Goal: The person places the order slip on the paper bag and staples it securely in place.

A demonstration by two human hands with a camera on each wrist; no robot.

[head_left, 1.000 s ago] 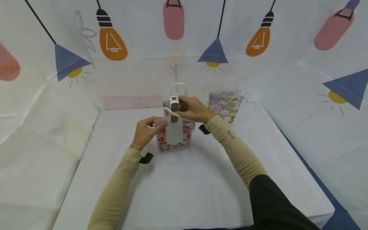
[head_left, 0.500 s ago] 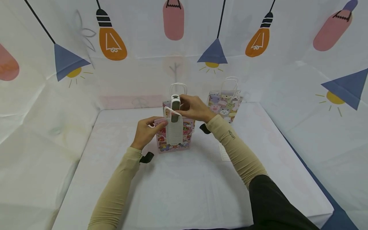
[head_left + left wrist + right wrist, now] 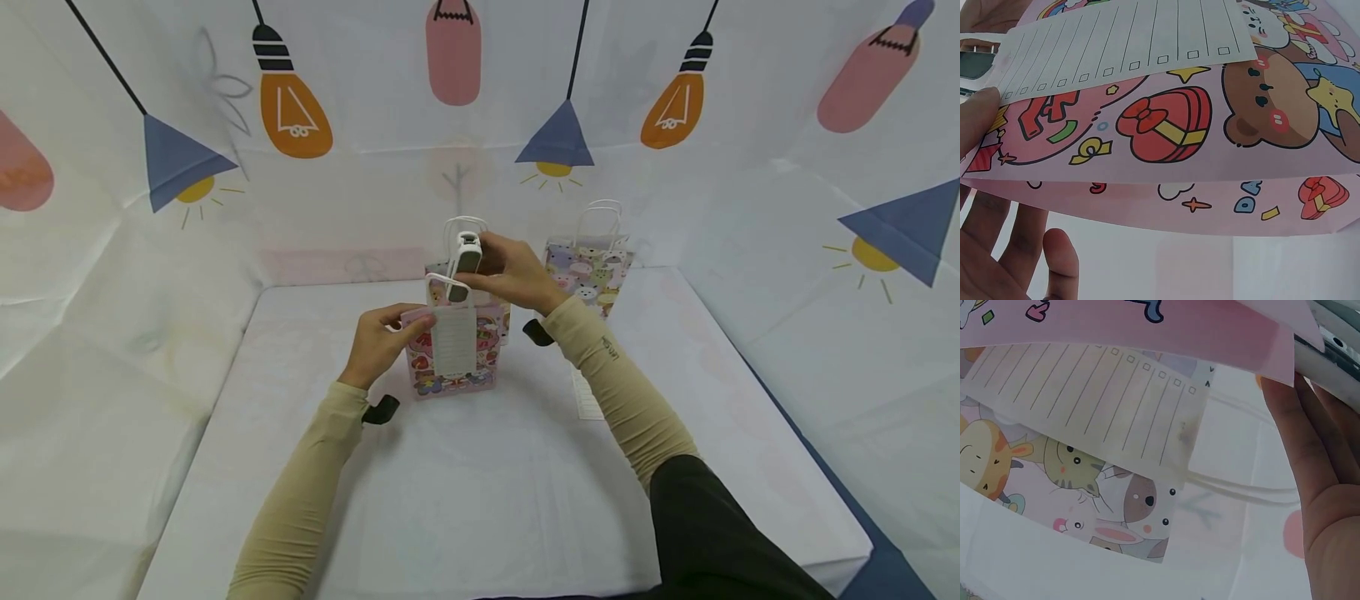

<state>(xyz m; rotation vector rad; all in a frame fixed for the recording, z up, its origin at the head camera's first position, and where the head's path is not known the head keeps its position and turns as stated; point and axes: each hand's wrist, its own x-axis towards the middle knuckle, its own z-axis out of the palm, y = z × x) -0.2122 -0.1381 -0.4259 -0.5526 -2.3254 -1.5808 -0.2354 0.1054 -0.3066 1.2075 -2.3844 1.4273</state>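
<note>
A pink cartoon-print paper gift bag (image 3: pixel 487 375) with white handles stands mid-table, a lined paper slip (image 3: pixel 454 343) against its front. My left hand (image 3: pixel 377 343) pinches the bag's upper left edge, thumb in front; in the left wrist view the thumb lies at the slip's corner (image 3: pixel 1016 87) and the fingers are behind the bag. My right hand (image 3: pixel 519 271) grips a white and grey-green stapler (image 3: pixel 468 252) over the bag's top edge, beside the handle. In the right wrist view the stapler (image 3: pixel 1335 362) shows only partly, past the bag's pink edge.
Right behind stands another printed bag (image 3: pixel 435 272), mostly hidden; the right wrist view shows animal prints and a lined slip (image 3: pixel 1104 406) on it. A third animal-print bag (image 3: pixel 585 271) stands at the back right. Another lined sheet (image 3: pixel 587 400) lies partly under my right forearm.
My right hand has lifted the stapler up and slightly right, tilting it, so the slip's top is uncovered. My left hand stays on the bag.
</note>
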